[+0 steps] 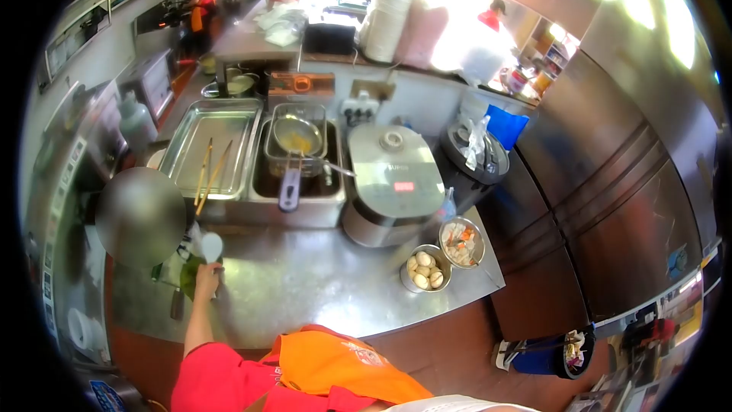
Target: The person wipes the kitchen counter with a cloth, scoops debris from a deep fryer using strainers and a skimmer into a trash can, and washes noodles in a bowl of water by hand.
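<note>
I log a holding step: my left hand (pixel 207 280) is closed round a white utensil (pixel 212 246) at the counter's (pixel 267 301) left — right hand unseen. Any move calls for clearance from the chopsticks (pixel 204 172) beyond.

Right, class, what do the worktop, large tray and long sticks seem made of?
Worktop: satin metal, likely steel; soft grey glare. Large tray: shiny metal, likely steel; bright rim highlights. Long sticks: probably wood or bamboo, finish unclear; tan colour.
</note>
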The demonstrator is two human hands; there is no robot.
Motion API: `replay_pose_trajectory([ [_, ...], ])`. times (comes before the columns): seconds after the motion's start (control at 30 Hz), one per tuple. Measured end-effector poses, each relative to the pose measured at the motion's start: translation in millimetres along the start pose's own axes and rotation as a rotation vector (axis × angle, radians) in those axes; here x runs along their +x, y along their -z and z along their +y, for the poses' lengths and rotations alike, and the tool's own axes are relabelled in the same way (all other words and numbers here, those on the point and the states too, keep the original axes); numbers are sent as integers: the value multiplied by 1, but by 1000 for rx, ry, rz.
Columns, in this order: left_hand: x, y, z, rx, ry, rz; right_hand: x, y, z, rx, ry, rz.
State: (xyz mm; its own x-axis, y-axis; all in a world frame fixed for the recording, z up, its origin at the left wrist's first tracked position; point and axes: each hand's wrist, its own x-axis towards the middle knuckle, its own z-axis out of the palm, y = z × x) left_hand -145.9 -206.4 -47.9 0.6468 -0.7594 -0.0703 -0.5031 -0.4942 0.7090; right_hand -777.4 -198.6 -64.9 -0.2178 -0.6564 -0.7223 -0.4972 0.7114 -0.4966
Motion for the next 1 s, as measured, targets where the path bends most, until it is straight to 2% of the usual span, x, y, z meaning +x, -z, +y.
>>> replay_pose_trajectory([
  [0.07, -15, 9, 34, -78, 92, -47, -4, 1, -3, 1, -7, 0],
  [0.13, -15, 9, 45, -196, 74, -11, -14, 2, -7, 1, -14, 0],
  [0.3, 25, 18, 32, -397, 114, 59, -62, 5, -29, 0, -6, 12],
  [0.33, 38, 19, 24, -422, 189, 9, -68, 4, -31, 1, 11, 22],
  [0.43, 48, 9, 18, -251, 158, 163, -32, 4, -4, -32, -57, -8],
  [0.57, 57, -6, 10, -188, 210, 68, -13, -1, 15, -9, 4, 9],
  [0.63, 35, 11, 59, 21, 248, 95, 2, -8, 40, -65, 83, 7],
  [0.67, 34, 11, 55, -6, 251, 107, 9, -11, 48, -82, 112, 2],
  [0.7, 30, 12, 50, 79, 143, 175, 13, -12, 49, -94, 126, -6],
  [0.77, 17, 8, 51, 148, 87, 291, 21, -17, 49, -84, 128, -19],
  [0.9, 3, 9, 49, 97, -94, 272, 23, -19, 47, -54, 132, -29],
  [0.97, -9, 13, 71, -27, -210, 217, 24, -19, 48, -48, 147, -43],
  [1.0, -18, 21, 96, -81, -203, 160, 23, -19, 49, -45, 156, -45],
])
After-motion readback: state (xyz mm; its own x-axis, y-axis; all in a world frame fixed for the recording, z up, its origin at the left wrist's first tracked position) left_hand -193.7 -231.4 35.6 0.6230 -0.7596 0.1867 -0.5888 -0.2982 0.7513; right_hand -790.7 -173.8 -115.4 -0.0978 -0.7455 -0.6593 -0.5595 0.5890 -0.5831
